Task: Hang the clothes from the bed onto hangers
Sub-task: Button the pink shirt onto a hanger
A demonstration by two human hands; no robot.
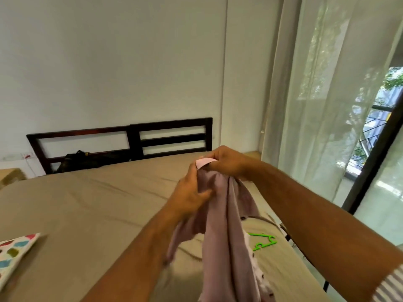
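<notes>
The shirt [218, 236], mauve with dark buttons, hangs above the bed [87, 203] near its right edge, its collar pinched in the right hand [226, 162] while the left hand [192, 192] grips the fabric just below. A green hanger [263, 243] lies on the bed by the right edge, just beside the shirt. A spotted cloth [15, 251] lies at the left edge, and a dark bag [80, 160] sits against the headboard [170, 136].

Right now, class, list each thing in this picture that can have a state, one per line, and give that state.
Shirt: held up by both hands, unhung.
Hanger: lying bare on the bed.
Left hand: grips the shirt.
Right hand: pinches the shirt's top edge.
Curtain: partly drawn.
</notes>
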